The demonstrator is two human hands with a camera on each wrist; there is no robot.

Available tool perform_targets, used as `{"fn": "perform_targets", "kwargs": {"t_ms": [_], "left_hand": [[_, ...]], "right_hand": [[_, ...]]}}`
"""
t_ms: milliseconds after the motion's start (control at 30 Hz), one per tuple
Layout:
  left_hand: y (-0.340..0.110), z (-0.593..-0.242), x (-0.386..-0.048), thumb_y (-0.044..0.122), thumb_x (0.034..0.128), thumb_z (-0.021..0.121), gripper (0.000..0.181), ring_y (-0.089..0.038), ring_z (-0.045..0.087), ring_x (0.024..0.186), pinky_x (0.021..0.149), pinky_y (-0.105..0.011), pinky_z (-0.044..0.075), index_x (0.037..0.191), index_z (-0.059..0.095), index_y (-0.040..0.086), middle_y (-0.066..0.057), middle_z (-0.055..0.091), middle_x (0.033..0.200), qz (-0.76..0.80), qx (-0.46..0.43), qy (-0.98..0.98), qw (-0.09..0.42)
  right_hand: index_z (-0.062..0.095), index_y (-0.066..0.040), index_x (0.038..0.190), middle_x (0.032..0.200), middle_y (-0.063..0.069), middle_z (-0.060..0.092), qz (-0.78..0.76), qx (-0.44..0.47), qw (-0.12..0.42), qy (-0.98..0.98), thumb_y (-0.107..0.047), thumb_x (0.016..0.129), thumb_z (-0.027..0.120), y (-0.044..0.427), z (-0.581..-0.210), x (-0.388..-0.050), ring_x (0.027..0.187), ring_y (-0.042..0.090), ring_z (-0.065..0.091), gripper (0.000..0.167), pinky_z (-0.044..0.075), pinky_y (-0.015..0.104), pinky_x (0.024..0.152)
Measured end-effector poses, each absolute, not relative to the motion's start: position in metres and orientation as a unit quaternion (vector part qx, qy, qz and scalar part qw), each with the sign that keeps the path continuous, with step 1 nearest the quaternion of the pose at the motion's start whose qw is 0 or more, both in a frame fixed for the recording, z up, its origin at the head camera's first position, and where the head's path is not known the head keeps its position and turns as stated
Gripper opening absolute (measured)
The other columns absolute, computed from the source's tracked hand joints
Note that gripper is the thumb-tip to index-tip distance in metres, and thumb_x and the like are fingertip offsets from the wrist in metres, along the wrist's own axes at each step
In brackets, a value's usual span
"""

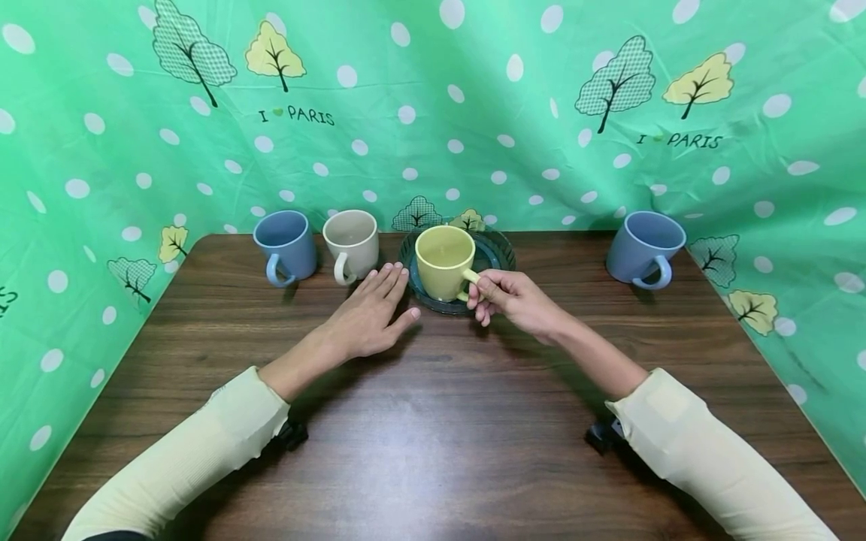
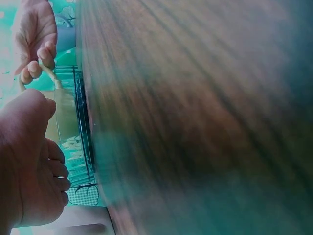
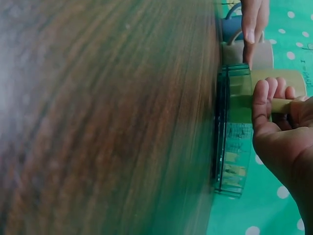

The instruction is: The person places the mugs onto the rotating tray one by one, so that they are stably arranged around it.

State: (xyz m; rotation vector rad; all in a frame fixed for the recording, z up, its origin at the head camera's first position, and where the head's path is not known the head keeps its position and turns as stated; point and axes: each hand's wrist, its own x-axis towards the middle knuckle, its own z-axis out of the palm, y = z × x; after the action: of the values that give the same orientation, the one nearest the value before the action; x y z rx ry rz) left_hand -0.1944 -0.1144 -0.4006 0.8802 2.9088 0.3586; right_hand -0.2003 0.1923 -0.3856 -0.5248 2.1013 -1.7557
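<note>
1. Yellow, the mug (image 1: 443, 263) is upright inside the clear glass dish (image 1: 504, 257) on the dark wood counter (image 1: 419, 436). Its lower part shows through the dish's wall in the right wrist view; whether its base meets the dish's floor, I cannot tell.
2. The right hand (image 1: 517, 300) has its fingers and thumb clamped on the mug's handle (image 1: 470, 276).
3. The left hand (image 1: 365, 319) is palm down at the dish's left side, fingers straight and close together, thumb apart; contact with the glass is unclear.
4. Holding from one side could let the mug tip, so a firm pinch and a level rim should serve best.
5. Straight up-or-down movement would probably spare the glass wall a knock; left fingers against the dish could steady it. The off-white mug (image 1: 355, 240) is just beside those fingertips, so sideways sweeps look risky.
6. Green cloth (image 1: 406, 45) behind reads "I", a small heart-like mark, "PARIS", once on the left and once on the right. Letters at its left edge are cut off. No brand shows on the mugs.
</note>
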Motion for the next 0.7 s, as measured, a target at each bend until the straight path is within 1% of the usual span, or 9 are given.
{"fn": "perform_targets", "kwargs": {"t_ms": [133,267,300,367,433,500,533,700], "left_hand": [[-0.114,-0.400,-0.195,0.053,0.1207,0.039,0.082,-0.041,0.017,0.178,0.148,-0.054,0.013,0.176,0.022,-0.004,-0.025,0.019,0.187,0.119,0.288,0.950,0.039],[-0.114,-0.401,-0.196,0.052,0.1210,0.040,0.081,-0.041,0.017,0.178,0.148,-0.054,0.013,0.176,0.021,-0.005,-0.025,0.018,0.187,0.120,0.285,0.950,0.042],[-0.117,-0.412,-0.202,0.057,0.1208,0.036,0.084,-0.039,0.014,0.178,0.148,-0.054,0.011,0.177,0.020,-0.003,-0.023,0.016,0.188,0.125,0.288,0.949,0.038],[-0.117,-0.412,-0.202,0.057,0.1209,0.037,0.084,-0.040,0.015,0.178,0.148,-0.054,0.012,0.177,0.020,-0.003,-0.023,0.015,0.188,0.124,0.287,0.949,0.038],[-0.118,-0.412,-0.202,0.057,0.1207,0.037,0.085,-0.040,0.015,0.178,0.148,-0.054,0.012,0.177,0.020,-0.003,-0.024,0.016,0.188,0.123,0.287,0.949,0.037],[-0.118,-0.412,-0.202,0.058,0.1204,0.037,0.085,-0.039,0.015,0.178,0.148,-0.053,0.012,0.177,0.019,-0.003,-0.023,0.016,0.188,0.121,0.289,0.949,0.035],[-0.115,-0.401,-0.196,0.053,0.1206,0.041,0.083,-0.041,0.017,0.177,0.148,-0.054,0.013,0.176,0.021,-0.005,-0.025,0.018,0.187,0.116,0.286,0.950,0.040],[-0.116,-0.401,-0.198,0.055,0.1191,0.044,0.087,-0.041,0.016,0.178,0.148,-0.054,0.013,0.177,0.019,-0.005,-0.026,0.016,0.187,0.110,0.292,0.949,0.044]], "right_hand": [[0.065,0.012,0.119,0.114,0.029,0.070,-0.597,-0.176,0.174,0.763,-0.011,0.123,0.045,0.195,-0.383,-0.201,0.081,0.012,0.068,0.031,0.065,0.027,0.073],[0.068,0.010,0.129,0.125,0.031,0.071,-0.567,-0.168,0.158,0.791,-0.016,0.122,0.050,0.195,-0.381,-0.200,0.085,0.013,0.072,0.032,0.069,0.032,0.080],[0.068,0.010,0.131,0.126,0.030,0.072,-0.560,-0.166,0.148,0.798,-0.017,0.122,0.053,0.195,-0.381,-0.199,0.086,0.014,0.074,0.032,0.070,0.034,0.082],[0.070,0.006,0.132,0.122,0.027,0.076,-0.535,-0.167,0.117,0.820,-0.021,0.120,0.060,0.194,-0.380,-0.198,0.087,0.017,0.077,0.032,0.071,0.040,0.086],[0.073,0.002,0.130,0.114,0.024,0.079,-0.507,-0.172,0.082,0.841,-0.024,0.117,0.066,0.193,-0.379,-0.196,0.086,0.019,0.079,0.030,0.071,0.044,0.085],[0.075,-0.002,0.127,0.107,0.021,0.081,-0.480,-0.175,0.051,0.858,-0.026,0.114,0.071,0.193,-0.379,-0.194,0.084,0.021,0.080,0.028,0.071,0.045,0.082],[0.076,-0.004,0.125,0.104,0.019,0.082,-0.468,-0.179,0.038,0.865,-0.026,0.114,0.072,0.192,-0.379,-0.193,0.083,0.021,0.081,0.026,0.071,0.044,0.081],[0.077,-0.002,0.121,0.102,0.018,0.081,-0.447,-0.195,0.010,0.873,-0.019,0.114,0.071,0.191,-0.381,-0.192,0.084,0.021,0.081,0.020,0.066,0.027,0.071]]}}
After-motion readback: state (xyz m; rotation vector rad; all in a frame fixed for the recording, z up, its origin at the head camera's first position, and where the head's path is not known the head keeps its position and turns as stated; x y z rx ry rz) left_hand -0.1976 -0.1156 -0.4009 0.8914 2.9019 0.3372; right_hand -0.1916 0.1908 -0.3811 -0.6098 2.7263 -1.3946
